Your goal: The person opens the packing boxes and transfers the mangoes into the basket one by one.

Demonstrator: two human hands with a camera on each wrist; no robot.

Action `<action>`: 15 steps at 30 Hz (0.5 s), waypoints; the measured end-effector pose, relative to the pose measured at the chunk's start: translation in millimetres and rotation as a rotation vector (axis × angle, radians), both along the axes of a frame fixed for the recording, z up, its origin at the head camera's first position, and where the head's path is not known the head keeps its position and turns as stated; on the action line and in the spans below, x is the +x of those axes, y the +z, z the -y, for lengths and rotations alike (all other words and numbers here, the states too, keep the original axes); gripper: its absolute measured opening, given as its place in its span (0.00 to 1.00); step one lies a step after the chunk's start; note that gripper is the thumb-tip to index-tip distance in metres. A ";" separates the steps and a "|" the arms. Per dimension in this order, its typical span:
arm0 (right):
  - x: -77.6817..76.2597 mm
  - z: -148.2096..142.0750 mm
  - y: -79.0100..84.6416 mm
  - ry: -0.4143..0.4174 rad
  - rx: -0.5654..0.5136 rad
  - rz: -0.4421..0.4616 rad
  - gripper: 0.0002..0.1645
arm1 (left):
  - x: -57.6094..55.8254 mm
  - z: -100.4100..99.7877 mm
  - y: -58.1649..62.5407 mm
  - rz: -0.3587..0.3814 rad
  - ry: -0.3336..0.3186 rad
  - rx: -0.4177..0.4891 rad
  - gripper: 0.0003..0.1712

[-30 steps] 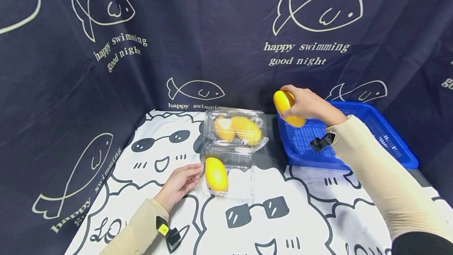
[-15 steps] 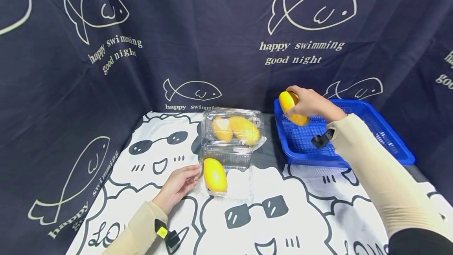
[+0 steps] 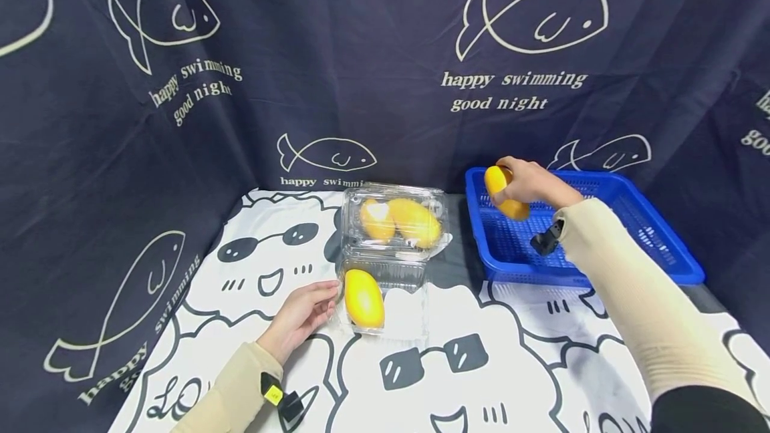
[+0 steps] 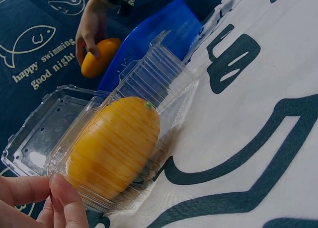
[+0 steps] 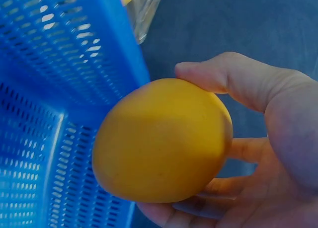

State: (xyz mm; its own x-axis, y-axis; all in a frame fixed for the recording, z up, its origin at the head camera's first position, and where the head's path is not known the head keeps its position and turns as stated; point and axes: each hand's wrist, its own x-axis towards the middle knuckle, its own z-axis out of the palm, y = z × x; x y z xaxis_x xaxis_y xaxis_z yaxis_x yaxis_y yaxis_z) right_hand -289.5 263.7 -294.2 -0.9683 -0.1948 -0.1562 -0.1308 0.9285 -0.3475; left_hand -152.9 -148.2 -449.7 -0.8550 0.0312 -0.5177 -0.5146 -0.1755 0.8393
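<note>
Runs back to the dark curtain [image 3: 361, 72] along the rear edge of the counter [image 3: 517, 359], and meets it again down the slanting left edge. Leaves room for moving on the patterned cloth in front of the box [image 3: 400, 275] and the basket [image 3: 535, 275], and a narrower dark gap between the two. Sits close to the curtain behind the basket, toward the rear right. Crosses above the basket's near rim with the right sleeve [image 3: 637, 293]. Grips the held mango [image 5: 161, 138] in the right hand [image 3: 532, 182], with the thumb on one side and curled fingers on the other. Holds it at the left end of the basket, by the raised rim, overlapping the perforated inside in the head view; cannot tell whether touching the rim or just apart. Has it in front of the palm, tilted, with the lower end toward the basket's inside. Pinches the edge of the box with the left hand [image 3: 303, 313], between thumb and finger. Has the near mango [image 3: 363, 299] just beside those fingertips, in the near section, behind a ribbed clear wall. Shows two more mangoes [image 3: 415, 222] through clear plastic at the far section; cannot tell whether inside or behind it.
</note>
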 end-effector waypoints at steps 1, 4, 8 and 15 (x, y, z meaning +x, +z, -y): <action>-1.4 -1.2 -1.2 -0.002 -0.002 0.003 0.49 | 0.3 -0.1 0.5 -0.003 0.001 0.004 0.23; -5.6 -3.4 -4.5 0.000 -0.005 0.002 0.49 | 1.4 0.4 0.9 -0.006 0.010 0.017 0.23; -10.7 -5.4 -10.5 0.004 -0.004 0.005 0.49 | 3.1 0.9 0.8 0.002 0.022 0.019 0.22; -14.0 -10.9 -20.0 0.006 -0.025 0.054 0.48 | 2.4 -0.9 0.8 0.001 0.011 0.006 0.23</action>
State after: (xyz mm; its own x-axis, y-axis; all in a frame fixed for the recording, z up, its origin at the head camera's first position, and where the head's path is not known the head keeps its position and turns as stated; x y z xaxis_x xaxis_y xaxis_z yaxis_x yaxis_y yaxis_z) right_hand -303.5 274.5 -314.2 -0.9575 -0.2047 -0.2034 -0.1163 0.9188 -0.3772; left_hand -150.5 -147.3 -448.9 -0.8547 0.0253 -0.5185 -0.5136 -0.1861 0.8376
